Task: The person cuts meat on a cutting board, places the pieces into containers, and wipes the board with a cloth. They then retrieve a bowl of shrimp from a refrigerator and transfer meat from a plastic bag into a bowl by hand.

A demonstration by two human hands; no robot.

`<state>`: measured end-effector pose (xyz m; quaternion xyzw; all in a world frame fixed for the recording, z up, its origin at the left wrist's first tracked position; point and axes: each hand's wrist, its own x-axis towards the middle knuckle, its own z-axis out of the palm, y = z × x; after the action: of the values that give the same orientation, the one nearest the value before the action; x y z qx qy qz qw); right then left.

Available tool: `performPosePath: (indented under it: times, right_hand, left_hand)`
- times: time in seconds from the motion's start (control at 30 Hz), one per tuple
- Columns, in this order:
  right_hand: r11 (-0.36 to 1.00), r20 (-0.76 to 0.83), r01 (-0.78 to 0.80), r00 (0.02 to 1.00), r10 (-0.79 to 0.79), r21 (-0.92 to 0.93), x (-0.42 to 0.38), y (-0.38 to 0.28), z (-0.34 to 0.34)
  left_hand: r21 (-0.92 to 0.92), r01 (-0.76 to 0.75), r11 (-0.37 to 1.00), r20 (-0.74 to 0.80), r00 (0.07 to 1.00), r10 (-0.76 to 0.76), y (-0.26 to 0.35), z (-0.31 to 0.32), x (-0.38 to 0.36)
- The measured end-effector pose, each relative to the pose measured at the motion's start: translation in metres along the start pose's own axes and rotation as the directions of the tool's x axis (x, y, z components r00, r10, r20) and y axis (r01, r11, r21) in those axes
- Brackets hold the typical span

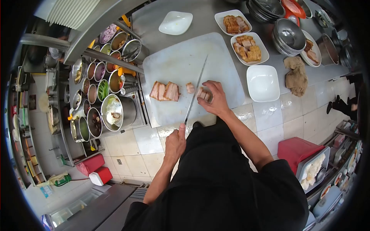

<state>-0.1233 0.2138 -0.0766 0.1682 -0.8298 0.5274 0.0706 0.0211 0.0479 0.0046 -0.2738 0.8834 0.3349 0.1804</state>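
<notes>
My left hand [175,143] grips the handle of a long knife [195,90], whose blade lies across the white cutting board [181,57]. The right hand [214,99] presses down on a piece of roast pork [203,94] just right of the blade. One small cut piece [190,87] lies left of the blade. Further left sits a larger slab of roast pork [165,91], partly sliced.
Two white dishes of cut pork [232,23] [248,48] and two empty white dishes [175,22] [262,82] ring the board. A brown cloth [296,75] and stacked metal bowls [287,36] are at right. Metal ingredient pots [104,92] crowd the left.
</notes>
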Motion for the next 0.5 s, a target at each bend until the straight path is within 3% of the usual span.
performPosePath:
  times: [0.07,0.13,0.17,0.23,0.27,0.33,0.43,0.5]
  right_hand:
    - [1.0,0.0,-0.023,1.0,0.023,0.019,0.006,-0.004,-0.001]
    - [0.976,0.165,0.199,0.969,-0.183,-0.087,0.024,-0.01,-0.005]
    - [0.975,0.166,0.204,0.968,-0.188,-0.085,0.03,-0.011,-0.001]
    - [0.927,0.392,0.329,0.888,-0.24,-0.18,0.043,-0.011,0.009]
    - [0.925,0.392,0.334,0.887,-0.244,-0.18,0.047,-0.009,0.009]
    - [0.894,0.546,0.406,0.8,-0.249,-0.187,0.054,-0.003,0.005]
    - [0.951,0.563,0.295,0.803,-0.195,-0.091,0.056,0.0,-0.009]
    - [0.965,0.552,0.254,0.815,-0.175,-0.069,0.051,0.006,-0.013]
  left_hand:
    - [-0.063,0.013,0.998,-0.032,0.999,-0.015,0.001,-0.01,-0.006]
    - [-0.189,0.062,0.98,-0.06,0.995,-0.074,-0.001,-0.022,-0.01]
    - [-0.209,0.073,0.975,-0.073,0.993,-0.09,-0.004,-0.026,-0.01]
    - [-0.248,0.107,0.963,-0.076,0.989,-0.129,-0.013,-0.029,-0.009]
    - [-0.285,0.141,0.948,-0.072,0.983,-0.168,-0.017,-0.029,-0.01]
    - [-0.313,0.153,0.937,-0.07,0.981,-0.183,-0.023,-0.029,-0.015]
    - [-0.357,0.194,0.914,-0.055,0.972,-0.228,-0.035,-0.023,-0.027]
    - [-0.398,0.133,0.908,-0.104,0.977,-0.188,-0.045,-0.013,-0.031]
